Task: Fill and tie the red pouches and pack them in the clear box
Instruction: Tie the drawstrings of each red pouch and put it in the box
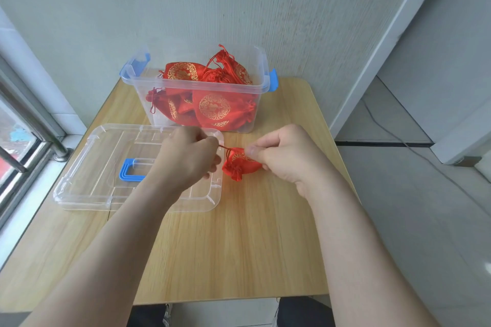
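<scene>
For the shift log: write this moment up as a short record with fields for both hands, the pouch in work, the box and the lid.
left hand: pinches the drawstring
right hand: grips the red pouch
red pouch: neck gathered, held between the hands, outside the box
clear box: open, at the far side of the table
packed pouches: several, piled inside the clear box
lid: flat on the table, partly under the left forearm, blue handle facing up
</scene>
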{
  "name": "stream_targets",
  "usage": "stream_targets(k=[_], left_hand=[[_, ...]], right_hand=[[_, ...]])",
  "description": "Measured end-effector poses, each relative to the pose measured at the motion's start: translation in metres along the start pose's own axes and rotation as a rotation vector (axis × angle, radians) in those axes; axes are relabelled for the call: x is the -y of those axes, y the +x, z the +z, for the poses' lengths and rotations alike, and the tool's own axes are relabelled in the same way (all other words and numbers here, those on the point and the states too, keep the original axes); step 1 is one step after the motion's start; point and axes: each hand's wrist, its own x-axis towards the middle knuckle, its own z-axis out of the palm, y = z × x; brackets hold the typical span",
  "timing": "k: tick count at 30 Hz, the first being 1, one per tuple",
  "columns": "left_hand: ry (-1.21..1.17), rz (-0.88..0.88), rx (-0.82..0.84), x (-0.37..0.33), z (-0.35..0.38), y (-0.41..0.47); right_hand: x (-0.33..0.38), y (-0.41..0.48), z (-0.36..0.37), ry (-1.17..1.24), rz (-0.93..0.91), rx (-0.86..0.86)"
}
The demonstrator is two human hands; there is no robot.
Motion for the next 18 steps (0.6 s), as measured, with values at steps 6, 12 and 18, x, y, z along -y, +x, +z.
stream_targets(k=[6, 12, 18], left_hand=[[0.238, -0.092, 0.049, 0.008, -0.003, 0.001], [0.409, -0.055, 0.142, 0.015, 0.003, 0.004], [0.532, 0.041, 0.230, 0.017, 0.012, 0.001]], right_hand=[[-0.011, 0.006, 0.002, -0.445, 0.083, -0.002], [-0.012, 0.006, 0.010, -0.503, 0.138, 0.101], [-0.009, 0.005, 0.012, -0.480, 0.141, 0.175]])
